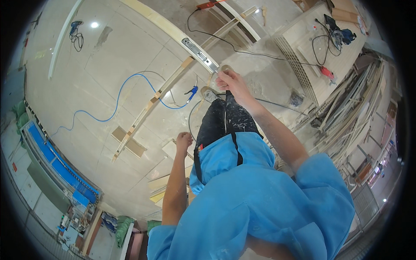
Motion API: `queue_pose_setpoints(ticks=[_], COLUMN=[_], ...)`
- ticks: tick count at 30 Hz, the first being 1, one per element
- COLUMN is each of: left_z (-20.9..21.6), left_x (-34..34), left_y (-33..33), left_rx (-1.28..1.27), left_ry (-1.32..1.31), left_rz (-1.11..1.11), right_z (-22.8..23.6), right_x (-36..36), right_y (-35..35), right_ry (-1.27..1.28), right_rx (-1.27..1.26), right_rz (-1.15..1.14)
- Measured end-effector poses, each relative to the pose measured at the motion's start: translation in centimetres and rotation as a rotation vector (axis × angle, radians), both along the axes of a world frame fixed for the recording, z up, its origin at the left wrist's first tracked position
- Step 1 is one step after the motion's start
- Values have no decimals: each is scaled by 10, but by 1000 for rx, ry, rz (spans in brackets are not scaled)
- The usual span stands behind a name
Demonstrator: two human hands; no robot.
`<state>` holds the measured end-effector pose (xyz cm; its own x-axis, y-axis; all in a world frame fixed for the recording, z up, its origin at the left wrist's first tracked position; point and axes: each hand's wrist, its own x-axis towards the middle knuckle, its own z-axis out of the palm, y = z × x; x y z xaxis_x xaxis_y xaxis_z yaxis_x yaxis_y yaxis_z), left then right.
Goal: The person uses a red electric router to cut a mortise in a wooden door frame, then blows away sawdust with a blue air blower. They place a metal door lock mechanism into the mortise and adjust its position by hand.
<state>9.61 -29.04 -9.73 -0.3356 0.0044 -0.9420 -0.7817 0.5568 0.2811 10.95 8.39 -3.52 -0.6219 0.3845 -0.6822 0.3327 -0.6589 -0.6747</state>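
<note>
My right hand [232, 83] is closed at the near end of a silver metal fitting [200, 55] with dark slots. The fitting lies along the end of a long pale board [158, 21], which runs away to the upper left. My fingers hide the part they grip. My left hand [184, 140] hangs by my left thigh, fingers curled, with nothing visible in it. Ahead of my shoes lies a blue air blow gun [191, 92] on a blue hose [117, 104].
A slatted wooden strip [147, 110] lies on the tiled floor to the left. At upper right, a stack of panels [310, 56] carries a blue corded power tool [342, 34]. Long offcuts [353, 102] pile up on the right. A corded drill [76, 29] rests at far left.
</note>
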Motion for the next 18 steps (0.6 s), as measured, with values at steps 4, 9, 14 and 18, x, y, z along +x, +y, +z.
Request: queue_pose_setpoints(ticks=[4,9,14,18], left_z=[12,28,28,23], left_x=[-21,-32,-34,-35], left_y=[52,90,89,73], left_rx=[161,248,238,149], left_ry=[75,90,94,99], left_rz=[3,-85,-125,-120], right_z=[4,7,6,4], right_x=[-16,-27,-31,-31], right_y=[-5,-13,-12,-11], right_ry=[-2,-83,-29,-51], right_rx=[-26,-2,-28,-7], right_rz=[-73,-206,-242,-223])
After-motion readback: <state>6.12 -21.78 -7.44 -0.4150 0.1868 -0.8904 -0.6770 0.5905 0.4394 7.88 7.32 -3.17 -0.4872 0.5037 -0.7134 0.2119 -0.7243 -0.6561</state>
